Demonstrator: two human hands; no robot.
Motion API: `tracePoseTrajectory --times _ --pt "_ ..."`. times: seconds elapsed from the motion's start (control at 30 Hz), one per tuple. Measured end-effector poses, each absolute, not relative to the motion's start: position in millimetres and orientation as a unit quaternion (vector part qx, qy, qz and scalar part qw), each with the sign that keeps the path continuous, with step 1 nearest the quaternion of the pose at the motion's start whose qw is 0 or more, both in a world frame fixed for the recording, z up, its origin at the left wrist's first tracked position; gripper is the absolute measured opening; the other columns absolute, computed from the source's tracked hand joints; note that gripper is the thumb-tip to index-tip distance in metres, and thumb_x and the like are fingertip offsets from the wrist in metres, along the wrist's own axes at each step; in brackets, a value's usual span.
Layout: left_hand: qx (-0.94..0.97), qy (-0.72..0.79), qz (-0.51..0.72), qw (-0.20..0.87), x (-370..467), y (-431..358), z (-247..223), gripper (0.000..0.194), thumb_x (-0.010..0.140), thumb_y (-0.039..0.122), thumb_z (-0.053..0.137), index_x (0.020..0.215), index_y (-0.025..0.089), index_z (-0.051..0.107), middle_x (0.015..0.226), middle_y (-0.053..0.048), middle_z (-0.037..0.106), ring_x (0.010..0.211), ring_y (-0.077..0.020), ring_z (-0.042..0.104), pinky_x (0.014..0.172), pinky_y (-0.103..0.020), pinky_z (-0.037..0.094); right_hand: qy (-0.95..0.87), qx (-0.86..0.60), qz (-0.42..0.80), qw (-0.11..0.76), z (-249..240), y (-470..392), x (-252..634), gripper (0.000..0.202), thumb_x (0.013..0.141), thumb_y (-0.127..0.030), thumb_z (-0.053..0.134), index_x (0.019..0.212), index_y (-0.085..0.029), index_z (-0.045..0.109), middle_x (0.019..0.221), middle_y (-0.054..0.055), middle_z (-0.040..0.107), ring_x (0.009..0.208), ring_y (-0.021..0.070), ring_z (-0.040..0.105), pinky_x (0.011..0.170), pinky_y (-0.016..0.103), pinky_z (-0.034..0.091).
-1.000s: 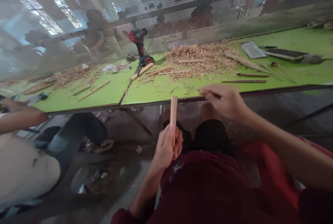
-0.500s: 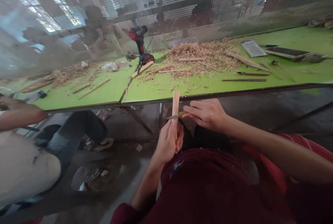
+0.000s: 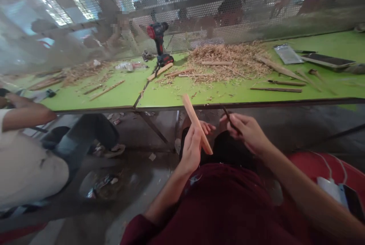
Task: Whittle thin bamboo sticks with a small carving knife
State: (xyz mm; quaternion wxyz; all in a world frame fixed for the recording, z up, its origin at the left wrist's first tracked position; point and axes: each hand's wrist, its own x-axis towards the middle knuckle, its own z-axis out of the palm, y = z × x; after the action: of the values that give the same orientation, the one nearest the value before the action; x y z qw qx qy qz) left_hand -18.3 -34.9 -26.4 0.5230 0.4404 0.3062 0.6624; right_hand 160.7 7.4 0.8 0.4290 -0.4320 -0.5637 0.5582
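Note:
A pale wooden strip (image 3: 195, 119) lies slanted across my left hand (image 3: 193, 147), held between the thumb side and the palm. The fingertips of that hand show beyond the strip, partly spread. My right hand (image 3: 248, 130) grips a small slim knife (image 3: 227, 114), which looks dark here and points up and left. Knife and strip are apart. Both hands are above my lap, just in front of the bench edge.
The green bench (image 3: 171, 98) carries a heap of wood shavings (image 3: 228, 53), a cordless drill (image 3: 159, 45), wooden sticks (image 3: 276, 90) and a phone (image 3: 327, 59). A co-worker (image 3: 31, 161) sits at left. A red stool (image 3: 308, 165) with cabled devices stands at right.
The knife has come off the wooden strip and moved right with my right hand, turning upward. The strip has tilted leftward at its top, and my left fingers have loosened.

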Motion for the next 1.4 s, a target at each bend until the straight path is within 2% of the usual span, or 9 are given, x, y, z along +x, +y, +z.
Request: tracePoseTrajectory --times 0.17,0.43,0.63,0.73,0.8,0.97,1.1,1.23,1.4 --pt "0.469 0.34 0.676 0.455 -14 -30 -32 0.037 0.1 0.056 0.054 0.096 0.021 0.064 0.099 -0.006 0.059 0.094 -0.0187 0.058 0.089 -0.032 0.053 -0.421 -0.353 0.717 0.43 -38 -28 137 0.047 0.087 -0.066 0.069 0.1 -0.022 0.061 0.06 -0.009 0.032 0.047 0.0059 0.016 0.045 0.022 0.009" --pt "0.579 0.37 0.62 0.379 -22 -41 -29 0.026 0.1 0.04 0.06 0.113 0.019 0.07 0.116 -0.012 0.061 0.113 -0.0251 0.057 0.102 -0.038 0.047 -0.389 -0.364 0.704 0.469 -40 -15 135 0.044 0.078 -0.058 0.083 0.089 -0.021 0.062 0.053 -0.011 0.026 0.046 0.0063 0.019 0.045 0.023 0.016" --pt "0.466 0.393 0.529 0.591 -63 -33 -26 0.037 0.093 0.054 0.064 0.096 0.017 0.069 0.083 -0.003 0.063 0.071 -0.0157 0.063 0.066 -0.028 0.054 -0.569 -0.404 0.577 0.424 -9 22 182 0.042 0.077 -0.059 0.08 0.075 -0.018 0.068 0.051 -0.006 0.04 0.047 0.0082 0.03 0.047 0.025 0.02" --pt "0.455 0.349 0.392 0.719 -68 -35 -25 0.06 0.09 0.076 0.051 0.093 0.017 0.063 0.074 -0.004 0.064 0.06 -0.0161 0.062 0.048 -0.025 0.048 -0.683 -0.414 0.487 0.352 9 41 193 0.037 0.078 -0.054 0.079 0.072 -0.018 0.072 0.06 0.0 0.056 0.056 0.0111 0.043 0.052 0.027 0.031" --pt "0.475 0.321 0.303 0.761 -59 -41 -26 0.056 0.088 0.075 0.056 0.094 0.019 0.059 0.07 -0.001 0.061 0.053 -0.0141 0.059 0.042 -0.022 0.041 -0.716 -0.409 0.443 0.353 17 50 190 0.035 0.079 -0.052 0.078 0.073 -0.019 0.073 0.068 0.003 0.064 0.063 0.0141 0.051 0.059 0.028 0.039" --pt "0.458 0.29 0.321 0.776 -26 -52 -29 0.049 0.09 0.063 0.065 0.077 0.021 0.043 0.056 0.009 0.04 0.037 -0.005 0.036 0.037 -0.018 0.024 -0.722 -0.397 0.378 0.424 25 54 175 0.037 0.084 -0.057 0.072 0.088 -0.021 0.074 0.083 0.005 0.072 0.076 0.0195 0.059 0.072 0.034 0.048" --pt "0.429 0.286 0.43 0.741 -18 -49 -27 0.051 0.094 0.063 0.06 0.074 0.021 0.038 0.055 0.01 0.037 0.036 -0.0035 0.032 0.037 -0.018 0.021 -0.688 -0.461 0.249 0.501 18 35 170 0.029 0.091 -0.051 0.067 0.09 -0.021 0.067 0.072 0.001 0.061 0.066 0.0162 0.05 0.063 0.03 0.042" --pt "0.461 0.301 0.456 0.699 -21 -45 -18 0.049 0.096 0.063 0.057 0.076 0.021 0.041 0.053 0.01 0.04 0.034 -0.003 0.032 0.034 -0.017 0.019 -0.784 -0.46 0.068 0.412 2 17 155 0.043 0.098 -0.045 0.057 0.062 -0.023 0.048 0.054 0.0 0.048 0.051 0.0145 0.039 0.053 0.03 0.027" --pt "0.481 0.356 0.478 0.642 -27 -44 0 0.051 0.091 0.065 0.062 0.073 0.021 0.043 0.051 0.009 0.042 0.033 -0.0043 0.037 0.032 -0.018 0.023 -0.869 -0.371 -0.135 0.298 11 19 123 0.036 0.102 -0.023 0.047 0.069 -0.022 0.062 0.06 0.006 0.063 0.054 0.0174 0.051 0.055 0.033 0.029"
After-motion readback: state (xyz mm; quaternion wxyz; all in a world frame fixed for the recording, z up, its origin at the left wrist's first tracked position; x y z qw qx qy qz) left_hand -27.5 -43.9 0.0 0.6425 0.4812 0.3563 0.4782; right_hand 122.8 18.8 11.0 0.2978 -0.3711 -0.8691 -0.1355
